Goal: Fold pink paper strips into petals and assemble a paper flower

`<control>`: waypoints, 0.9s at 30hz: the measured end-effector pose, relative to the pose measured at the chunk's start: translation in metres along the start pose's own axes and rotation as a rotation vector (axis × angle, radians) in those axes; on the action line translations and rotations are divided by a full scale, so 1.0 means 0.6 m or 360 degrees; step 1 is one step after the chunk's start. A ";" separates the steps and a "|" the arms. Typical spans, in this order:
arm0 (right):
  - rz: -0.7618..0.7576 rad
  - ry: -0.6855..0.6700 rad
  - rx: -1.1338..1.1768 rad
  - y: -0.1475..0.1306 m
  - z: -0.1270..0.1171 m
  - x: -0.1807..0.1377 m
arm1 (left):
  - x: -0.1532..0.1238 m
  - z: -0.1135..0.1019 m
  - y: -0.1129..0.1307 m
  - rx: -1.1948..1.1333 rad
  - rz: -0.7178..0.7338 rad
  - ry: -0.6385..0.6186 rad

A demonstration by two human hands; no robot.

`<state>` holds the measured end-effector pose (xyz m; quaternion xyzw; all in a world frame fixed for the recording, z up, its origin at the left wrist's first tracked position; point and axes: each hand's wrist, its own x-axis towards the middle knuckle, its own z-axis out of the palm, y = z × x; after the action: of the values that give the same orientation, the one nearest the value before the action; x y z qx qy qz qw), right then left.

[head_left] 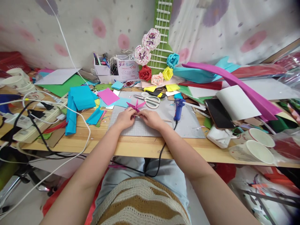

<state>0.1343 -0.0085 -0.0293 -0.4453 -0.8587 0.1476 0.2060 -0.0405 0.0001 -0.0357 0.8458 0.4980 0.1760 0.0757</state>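
Note:
A magenta paper flower (136, 105) with pointed petals stands up between my hands over the grey cutting mat (187, 126). My left hand (126, 118) has its fingers closed on the flower's lower left side. From the other side, my right hand (150, 118) pinches the flower near its base; my fingers hide the exact grip. A thin stick (167, 121) lies by my right hand, and I cannot tell whether it joins the flower. Just beyond my hands lie scissors (152, 101) with pale handles. To the right, a blue glue gun (179, 109) rests on the mat.
Blue crepe paper (82, 97) and a pink square (108, 96) lie left, near a power strip (39, 122) with tangled cables. A green guitar-shaped board (161, 47) with paper flowers stands behind. On the right are a phone (219, 113) and paper cups (252, 151).

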 end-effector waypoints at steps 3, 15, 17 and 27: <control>0.0016 -0.0004 -0.0020 -0.003 -0.003 -0.001 | -0.002 -0.002 -0.002 -0.0074 0.0041 0.0023; -0.0135 0.0071 -0.0247 0.003 0.009 0.004 | -0.006 -0.008 -0.003 -0.0300 0.0183 0.0045; -0.0197 0.0091 -0.0279 0.005 0.012 0.007 | -0.006 -0.006 -0.006 -0.0328 0.0188 0.0070; -0.0380 0.0166 -0.0359 0.009 0.009 0.011 | -0.005 -0.006 -0.004 -0.0338 0.0169 0.0067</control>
<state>0.1321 -0.0005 -0.0352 -0.3677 -0.9048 0.0014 0.2150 -0.0452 -0.0014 -0.0341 0.8543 0.4326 0.2492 0.1451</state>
